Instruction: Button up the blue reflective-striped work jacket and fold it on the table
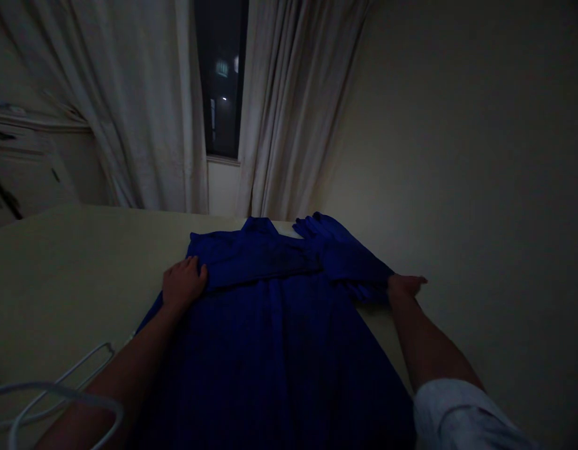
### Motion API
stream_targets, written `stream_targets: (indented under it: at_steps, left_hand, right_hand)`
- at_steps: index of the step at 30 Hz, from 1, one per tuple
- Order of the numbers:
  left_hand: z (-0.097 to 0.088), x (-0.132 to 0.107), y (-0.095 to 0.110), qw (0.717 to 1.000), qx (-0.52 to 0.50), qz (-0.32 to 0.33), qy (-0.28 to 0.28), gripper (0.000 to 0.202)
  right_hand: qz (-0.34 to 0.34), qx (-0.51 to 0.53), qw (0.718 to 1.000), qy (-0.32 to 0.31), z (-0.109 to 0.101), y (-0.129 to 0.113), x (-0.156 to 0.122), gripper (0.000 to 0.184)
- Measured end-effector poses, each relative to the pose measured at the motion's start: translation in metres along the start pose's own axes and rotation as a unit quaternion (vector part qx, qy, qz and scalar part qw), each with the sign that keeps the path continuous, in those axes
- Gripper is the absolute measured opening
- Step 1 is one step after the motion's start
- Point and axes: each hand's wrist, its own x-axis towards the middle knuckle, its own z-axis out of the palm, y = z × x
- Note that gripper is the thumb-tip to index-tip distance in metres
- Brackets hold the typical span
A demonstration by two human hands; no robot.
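Observation:
A dark blue long-sleeved garment (289,350) with a collar lies spread on a pale surface. Its left sleeve is folded across the upper chest, while the right sleeve (357,256) goes out to the right in bunched folds. My left hand (183,281) rests flat on the garment's left edge, fingers apart, at the end of the folded sleeve. At the outer edge of the right sleeve is my right hand (405,284), touching the cloth, its fingers stretched out to the right. The dim light hides the finer detail of the fabric.
The pale tabletop (82,269) reaches toward long curtains (143,106) and a dark window (222,81). A white cable (59,390) loops at the lower left, in front of my left forearm. A pale cabinet (30,162) stands at the far left; a plain wall (458,137) is on the right.

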Motion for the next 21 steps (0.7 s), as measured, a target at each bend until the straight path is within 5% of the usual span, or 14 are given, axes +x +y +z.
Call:
stream_targets:
  at_steps: [3, 6, 8, 10, 11, 13, 16, 19, 21]
  left_hand:
    - [-0.002, 0.001, 0.002, 1.0, -0.006, 0.004, -0.008, 0.053]
    - [-0.003, 0.001, 0.003, 1.0, -0.016, -0.009, -0.011, 0.057]
    - [-0.004, 0.002, 0.001, 0.999, -0.033, -0.02, -0.011, 0.06]
    - [-0.005, 0.002, -0.002, 0.998, -0.059, -0.034, -0.008, 0.062]
    - [-0.006, 0.002, -0.003, 0.996, -0.076, -0.044, -0.005, 0.063]
    - [-0.008, 0.002, -0.007, 0.992, -0.11, -0.069, 0.005, 0.064]
    - [-0.01, 0.003, -0.01, 0.987, -0.133, -0.089, 0.008, 0.064]
    - [-0.008, 0.003, -0.011, 0.992, -0.108, -0.065, 0.011, 0.063]
    - [-0.006, 0.001, -0.011, 0.997, -0.076, -0.026, 0.014, 0.062]
  right_hand:
    - [-0.069, 0.056, 0.996, -0.015, -0.004, -0.044, -0.013, 0.071]
    - [-0.291, 0.164, 0.939, -0.08, 0.0, -0.102, -0.069, 0.066]
    - [-0.46, 0.191, 0.844, -0.197, 0.007, -0.13, -0.13, 0.058]
    - [-0.586, 0.174, 0.71, -0.348, 0.015, -0.141, -0.198, 0.057]
    - [-0.62, 0.163, 0.652, -0.405, 0.02, -0.14, -0.229, 0.056]
    - [-0.651, 0.15, 0.585, -0.46, 0.027, -0.127, -0.276, 0.051]
    - [-0.652, 0.123, 0.579, -0.474, 0.033, -0.102, -0.304, 0.052]
    - [-0.648, 0.116, 0.603, -0.451, 0.033, -0.092, -0.298, 0.05]
    - [-0.662, 0.126, 0.594, -0.438, 0.03, -0.094, -0.292, 0.046]
